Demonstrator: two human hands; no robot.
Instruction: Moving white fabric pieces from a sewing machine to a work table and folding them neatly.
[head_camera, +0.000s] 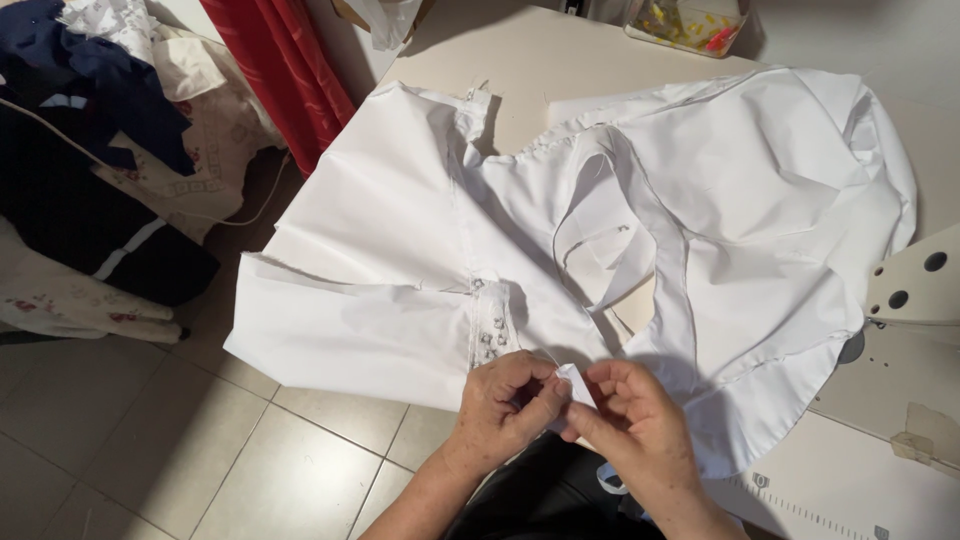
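Two hands pinch the near edge of a white garment spread over a table.

The left hand (508, 400) and the right hand (630, 420) are close together, fingertips nearly touching, both clamped on a small fold of the white garment (560, 210) at its near hem. Just beyond the left hand runs a strip of lace trim (492, 330). The garment stretches away from both hands across the pale table (520, 50). Past the right hand sits part of a sewing machine (915, 290). Far to the left of the left hand, a heap of dark and patterned clothes (90, 170) lies by the tiled floor (150, 450), with a red cloth (275, 70) hanging beyond it.
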